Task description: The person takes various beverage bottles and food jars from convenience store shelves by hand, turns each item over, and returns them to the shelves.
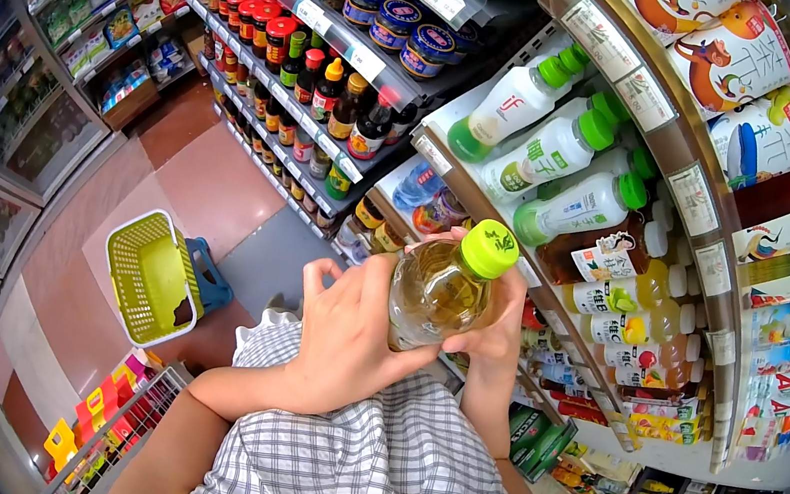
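Between my two hands is a clear plastic drink bottle with a bright green cap and pale yellow liquid inside. It tilts with its cap toward the upper right. My left hand is wrapped round the bottle's left side and lower part. On the other side, my right hand grips it, its fingers partly hidden behind the bottle. Just beyond stand white drink bottles with green caps on the shelf. Lower down are juice bottles with pale caps.
Sauce jars and dark sauce bottles line the shelves ahead. A yellow-green shopping basket stands on the tiled floor at left, beside a blue crate or stool. A wire rack with colourful packages is at lower left.
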Tool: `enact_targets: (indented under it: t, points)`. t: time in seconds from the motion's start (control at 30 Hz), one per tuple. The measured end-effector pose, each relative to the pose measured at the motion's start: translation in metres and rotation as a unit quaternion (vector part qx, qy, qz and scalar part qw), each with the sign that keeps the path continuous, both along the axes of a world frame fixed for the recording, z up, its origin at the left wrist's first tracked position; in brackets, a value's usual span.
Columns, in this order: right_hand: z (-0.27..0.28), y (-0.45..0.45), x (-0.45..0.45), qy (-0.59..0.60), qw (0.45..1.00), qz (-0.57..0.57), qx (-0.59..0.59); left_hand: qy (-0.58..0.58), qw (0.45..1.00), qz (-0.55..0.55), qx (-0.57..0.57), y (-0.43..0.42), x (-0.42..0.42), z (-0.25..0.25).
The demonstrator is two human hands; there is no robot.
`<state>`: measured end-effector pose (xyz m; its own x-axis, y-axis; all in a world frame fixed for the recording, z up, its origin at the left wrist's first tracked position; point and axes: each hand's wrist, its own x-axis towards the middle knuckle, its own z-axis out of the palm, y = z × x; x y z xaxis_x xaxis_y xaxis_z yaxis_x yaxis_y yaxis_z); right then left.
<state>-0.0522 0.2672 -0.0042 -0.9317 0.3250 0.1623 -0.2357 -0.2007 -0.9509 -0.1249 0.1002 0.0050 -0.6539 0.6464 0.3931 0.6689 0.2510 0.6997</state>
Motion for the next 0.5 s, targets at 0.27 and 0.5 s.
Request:
enact_targets:
  t: [0.27,0.5]
  points:
    - [-0.0005,-0.0006,-0.0023,-0.006,1.0,-0.004,-0.002,0.021,1.0,-0.01,0.018,-0.0026,-0.0043,-0.0006]
    - [-0.0027,-0.0017,-0.0036,-0.005,1.0,0.003,-0.017,0.014,0.999,-0.016,0.029,-0.004,-0.0055,-0.0044]
